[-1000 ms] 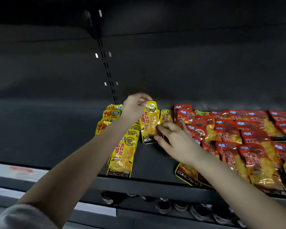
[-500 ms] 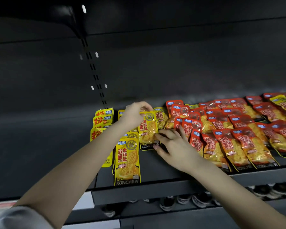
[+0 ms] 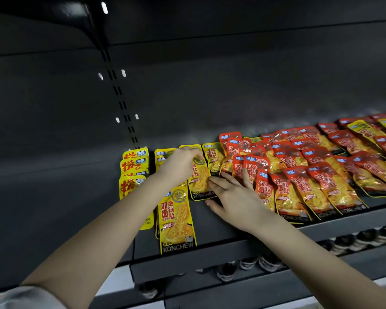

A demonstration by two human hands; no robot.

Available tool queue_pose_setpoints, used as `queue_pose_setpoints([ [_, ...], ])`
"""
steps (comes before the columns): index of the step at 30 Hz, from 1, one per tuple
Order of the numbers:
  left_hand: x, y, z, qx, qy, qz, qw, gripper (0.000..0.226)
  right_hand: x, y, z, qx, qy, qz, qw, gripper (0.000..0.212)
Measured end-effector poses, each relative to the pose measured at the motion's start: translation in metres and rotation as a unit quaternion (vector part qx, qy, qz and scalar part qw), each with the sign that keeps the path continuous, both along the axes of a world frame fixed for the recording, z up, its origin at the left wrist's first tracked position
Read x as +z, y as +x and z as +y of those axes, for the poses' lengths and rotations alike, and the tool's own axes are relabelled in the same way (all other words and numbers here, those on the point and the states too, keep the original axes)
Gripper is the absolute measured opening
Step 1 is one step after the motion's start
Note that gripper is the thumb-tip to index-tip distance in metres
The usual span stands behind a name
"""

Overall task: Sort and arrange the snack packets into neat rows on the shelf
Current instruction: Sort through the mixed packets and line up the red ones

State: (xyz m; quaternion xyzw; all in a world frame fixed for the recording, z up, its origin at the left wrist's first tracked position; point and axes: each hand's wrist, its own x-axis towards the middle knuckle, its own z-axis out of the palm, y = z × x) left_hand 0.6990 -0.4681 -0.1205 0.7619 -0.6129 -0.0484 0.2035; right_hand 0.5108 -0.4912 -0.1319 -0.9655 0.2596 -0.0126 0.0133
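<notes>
On the dark shelf (image 3: 221, 233) lie yellow and red snack packets. My left hand (image 3: 178, 163) pinches the top of a yellow packet (image 3: 200, 179) that lies flat in the middle row. My right hand (image 3: 232, 195) rests with fingers spread, its fingertips on that packet's right edge, and it covers part of the red packets (image 3: 299, 186). Another yellow packet (image 3: 176, 219) lies in front, reaching the shelf's front edge. Yellow packets with a different print (image 3: 133, 166) form a column at the left, partly hidden by my left forearm.
Red packets overlap in loose rows across the right half of the shelf, with a few yellow ones (image 3: 363, 130) mixed in at the far right. Dark back panel with a slotted upright (image 3: 120, 97) behind. Shoes (image 3: 250, 264) stand on the level below.
The view has shifted so the packets sit further right and lower. My hands have stayed on the same yellow packet, which lies flatter and straighter on the shelf than before.
</notes>
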Motion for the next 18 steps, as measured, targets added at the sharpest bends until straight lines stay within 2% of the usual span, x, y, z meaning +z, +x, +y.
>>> queue_pose_setpoints([
  [6, 0.000, -0.005, 0.010, -0.015, 0.005, -0.054, 0.998, 0.027, 0.004, 0.010, 0.002, -0.014, -0.020, 0.020, 1.000, 0.060],
  [14, 0.009, -0.009, 0.034, -0.023, 0.137, -0.171, 0.975, 0.060, -0.002, 0.023, 0.005, -0.029, -0.028, 0.011, 0.999, 0.064],
  [18, 0.007, -0.012, 0.037, -0.018, 0.191, -0.201, 0.960, 0.067, -0.005, 0.025, 0.005, -0.033, -0.022, 0.001, 0.999, 0.065],
])
